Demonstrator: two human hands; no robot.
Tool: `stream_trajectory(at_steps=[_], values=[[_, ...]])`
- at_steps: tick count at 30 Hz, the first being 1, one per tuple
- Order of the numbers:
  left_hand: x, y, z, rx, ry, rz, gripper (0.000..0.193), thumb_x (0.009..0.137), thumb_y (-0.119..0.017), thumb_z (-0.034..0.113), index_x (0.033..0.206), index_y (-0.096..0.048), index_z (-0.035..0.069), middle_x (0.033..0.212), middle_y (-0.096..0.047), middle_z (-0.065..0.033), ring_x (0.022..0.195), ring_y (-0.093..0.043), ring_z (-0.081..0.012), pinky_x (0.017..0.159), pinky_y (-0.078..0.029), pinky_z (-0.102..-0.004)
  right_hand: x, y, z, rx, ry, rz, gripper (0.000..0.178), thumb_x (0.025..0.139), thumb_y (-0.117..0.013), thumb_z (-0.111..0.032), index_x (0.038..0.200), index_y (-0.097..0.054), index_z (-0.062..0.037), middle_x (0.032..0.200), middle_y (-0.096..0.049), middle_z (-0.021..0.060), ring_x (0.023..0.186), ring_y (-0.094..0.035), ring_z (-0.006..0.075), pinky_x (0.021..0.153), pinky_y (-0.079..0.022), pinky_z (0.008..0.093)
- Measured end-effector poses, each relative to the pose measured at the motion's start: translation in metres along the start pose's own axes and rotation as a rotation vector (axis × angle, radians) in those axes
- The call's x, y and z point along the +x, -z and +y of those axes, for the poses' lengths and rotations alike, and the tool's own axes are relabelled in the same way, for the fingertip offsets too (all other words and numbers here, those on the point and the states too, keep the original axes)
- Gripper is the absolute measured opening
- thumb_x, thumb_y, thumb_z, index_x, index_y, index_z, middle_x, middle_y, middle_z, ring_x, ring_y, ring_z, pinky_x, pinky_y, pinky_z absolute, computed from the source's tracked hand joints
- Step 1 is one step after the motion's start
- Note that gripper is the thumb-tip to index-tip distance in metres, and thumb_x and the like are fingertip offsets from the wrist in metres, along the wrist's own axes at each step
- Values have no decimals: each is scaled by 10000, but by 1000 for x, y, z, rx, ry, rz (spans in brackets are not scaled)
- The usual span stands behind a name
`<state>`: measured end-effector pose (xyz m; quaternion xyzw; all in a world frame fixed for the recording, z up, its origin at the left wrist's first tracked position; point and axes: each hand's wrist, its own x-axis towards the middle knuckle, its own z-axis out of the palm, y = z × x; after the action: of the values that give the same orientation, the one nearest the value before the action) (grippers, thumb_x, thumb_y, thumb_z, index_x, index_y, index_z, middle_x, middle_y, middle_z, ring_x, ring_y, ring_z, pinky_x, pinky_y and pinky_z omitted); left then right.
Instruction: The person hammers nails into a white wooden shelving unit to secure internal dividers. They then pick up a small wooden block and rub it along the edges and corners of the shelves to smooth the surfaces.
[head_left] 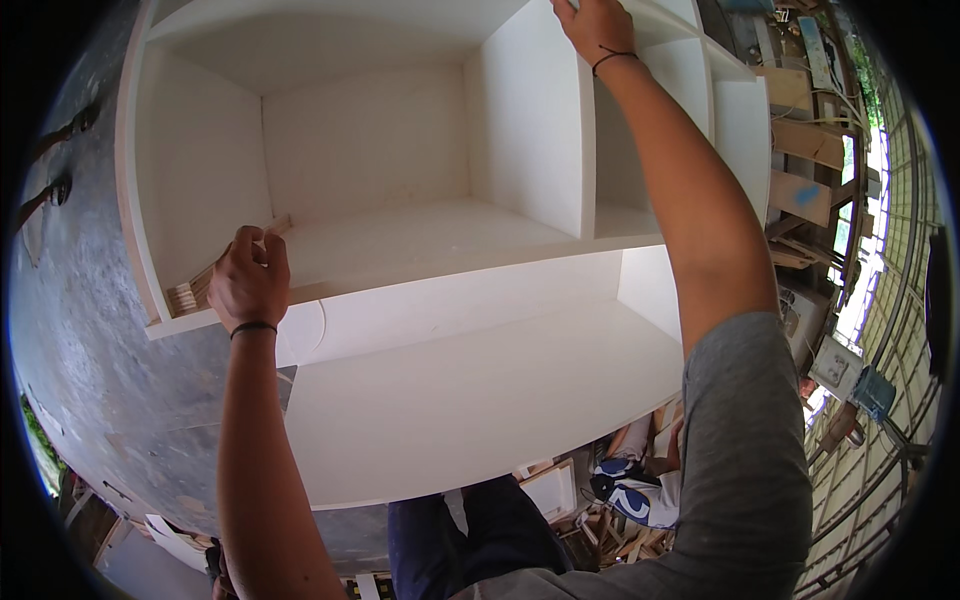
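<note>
A white cabinet (590, 150) with several open compartments fills the upper middle of the view. My left hand (250, 275) is closed, fingers curled around a pale wooden strip (190, 293) in the lower left corner of the large compartment. The strip runs under my hand, so its middle is hidden. At the top, my right hand (598, 28) grips the front edge of the upright divider between the large compartment and the narrower ones. Some of its fingertips are cut off by the picture's edge. Below the cabinet's front edge lies a wide white panel (480, 400).
Grey concrete floor (70, 280) spreads to the left, where another person's feet (60, 188) show. Wooden offcuts (805, 140) are stacked at the right. Scrap wood (610, 530) and a person in a blue and white garment (640, 498) are low, right of my legs.
</note>
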<state>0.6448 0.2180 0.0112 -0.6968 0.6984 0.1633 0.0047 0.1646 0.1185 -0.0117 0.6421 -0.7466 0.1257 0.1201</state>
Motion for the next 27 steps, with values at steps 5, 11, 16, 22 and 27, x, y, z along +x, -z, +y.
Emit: stream_trajectory(at_steps=[5, 11, 16, 22, 27], values=[[-1, 1, 2, -4, -3, -6, 230, 875, -572, 355, 881, -656, 142, 695, -665, -19, 716, -663, -271, 672, -506, -429, -7, 8, -3, 22, -37, -22, 345, 840, -636, -277, 1097, -558, -60, 910, -607, 253, 846, -605, 438, 739, -504, 510], [1, -6, -3, 5, -39, 58, 221, 886, -601, 369, 840, -649, 157, 695, -667, -40, 698, -659, -288, 638, -500, -431, -20, 9, -4, 46, -44, 49, 346, 826, -652, -259, 1088, -559, -55, 897, -609, 256, 851, -602, 441, 752, -501, 516], [0, 1, 2, 9, 18, -14, 260, 883, -561, 383, 898, -655, 141, 733, -685, -25, 775, -667, -282, 714, -509, -439, -30, 9, -6, 57, -36, 72, 333, 817, -660, -253, 1065, -557, -56, 876, -611, 255, 850, -600, 443, 757, -499, 519], [1, -1, 1, 3, 23, -5, 264, 880, -566, 393, 901, -658, 146, 754, -694, -35, 793, -674, -284, 723, -510, -438, -40, 16, -9, 59, -60, 54, 327, 816, -659, -255, 1053, -554, -55, 873, -616, 258, 848, -601, 442, 760, -496, 518], [0, -1, 2, -9, 22, -10, 270, 879, -569, 399, 900, -657, 145, 749, -693, -35, 780, -672, -287, 718, -509, -432, -47, 17, -10, 45, -77, 49, 327, 822, -650, -270, 1046, -554, -51, 883, -618, 258, 853, -601, 444, 777, -486, 523]])
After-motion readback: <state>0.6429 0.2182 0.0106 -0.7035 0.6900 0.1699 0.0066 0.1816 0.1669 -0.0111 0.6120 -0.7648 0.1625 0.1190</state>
